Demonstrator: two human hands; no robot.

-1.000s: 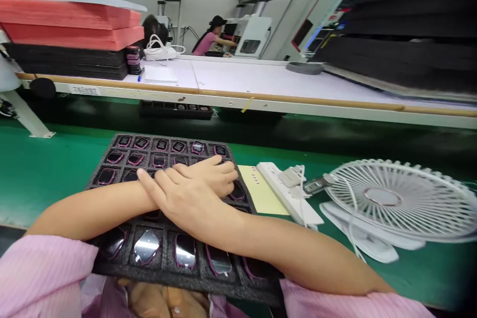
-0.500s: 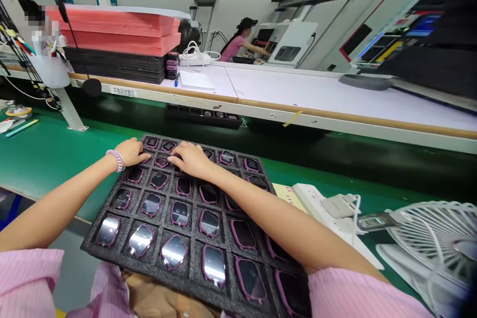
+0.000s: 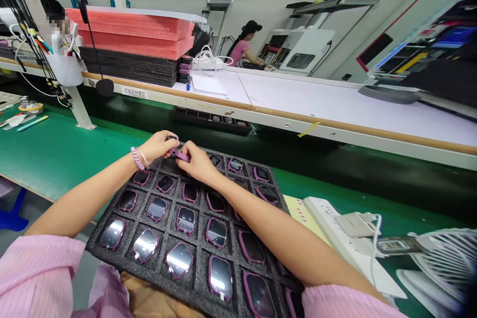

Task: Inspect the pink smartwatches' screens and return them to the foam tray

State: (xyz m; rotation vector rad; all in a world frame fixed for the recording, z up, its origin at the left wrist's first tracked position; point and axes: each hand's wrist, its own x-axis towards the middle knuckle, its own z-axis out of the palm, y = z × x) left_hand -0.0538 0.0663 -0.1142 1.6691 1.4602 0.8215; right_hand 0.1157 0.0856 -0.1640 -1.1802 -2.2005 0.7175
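Overhanging green bench [image 3: 74,159], black tray [image 3: 149,274]; white shelf [image 3: 298,94] behind; co-worker [image 3: 238,52] beyond

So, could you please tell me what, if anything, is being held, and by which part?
The left grip pinches a purple-rimmed watch by its edge; the right grip holds a purple piece, seemingly a watch, by an edge.

Factory workshop: bench [image 3: 55,159], machine [image 3: 316,39], foam tray [image 3: 149,274]

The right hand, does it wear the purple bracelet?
No, the right hand has a bare wrist, and the purple bracelet circles the left wrist.
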